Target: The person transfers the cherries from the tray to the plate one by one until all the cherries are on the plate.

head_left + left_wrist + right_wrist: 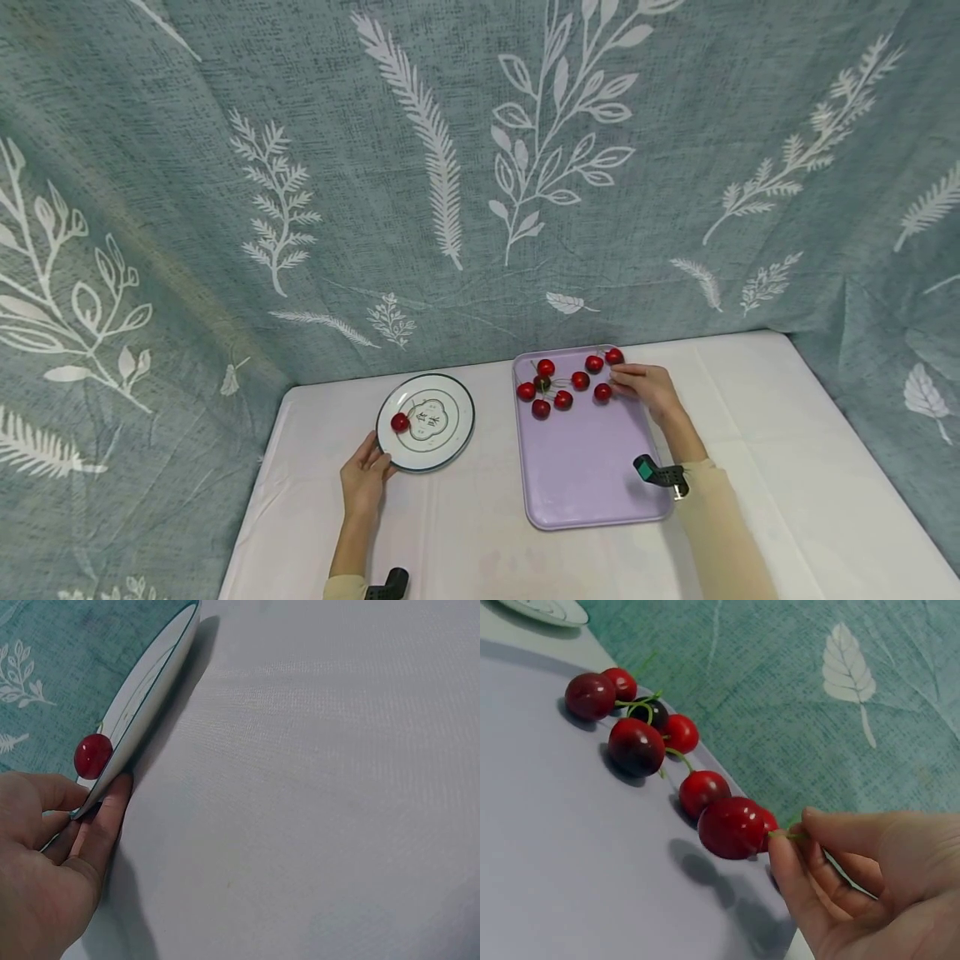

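My left hand (363, 482) grips the near left rim of a round white plate (450, 442) with a dark blue edge, thumb on top and fingers beneath. One red cherry (400, 422) sits on the plate close to that thumb. In the right wrist view, my right hand (877, 877) pinches the green stem of a cherry (731, 829) between thumb and finger, with a shadow cast on the tray below it. Several more cherries (546, 367) with stems lie over the far part of a lilac tray (585, 475); a very dark one (542, 383) sits among them.
A white cloth (480, 542) covers the table, with the plate left of the tray. Behind rises a teal curtain (337, 208) printed with white leaves. Black straps with cameras are on both wrists, the right one (660, 473) overlapping the tray's right edge in the head view.
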The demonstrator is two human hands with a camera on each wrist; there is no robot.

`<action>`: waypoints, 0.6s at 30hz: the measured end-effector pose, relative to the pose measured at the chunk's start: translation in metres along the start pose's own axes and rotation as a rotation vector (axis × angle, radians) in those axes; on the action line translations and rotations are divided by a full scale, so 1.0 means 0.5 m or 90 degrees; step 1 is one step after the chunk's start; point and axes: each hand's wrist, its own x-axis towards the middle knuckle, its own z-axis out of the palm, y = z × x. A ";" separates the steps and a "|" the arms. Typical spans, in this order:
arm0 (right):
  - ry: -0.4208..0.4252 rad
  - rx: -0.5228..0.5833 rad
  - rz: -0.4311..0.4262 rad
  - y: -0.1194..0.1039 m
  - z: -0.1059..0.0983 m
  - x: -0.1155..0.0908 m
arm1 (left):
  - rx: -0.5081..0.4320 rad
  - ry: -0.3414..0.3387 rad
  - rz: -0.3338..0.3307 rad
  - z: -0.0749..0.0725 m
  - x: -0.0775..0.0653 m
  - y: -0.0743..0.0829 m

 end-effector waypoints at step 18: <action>-0.054 0.117 -0.004 0.003 0.075 0.022 | -0.019 0.021 -0.019 0.010 -0.004 0.010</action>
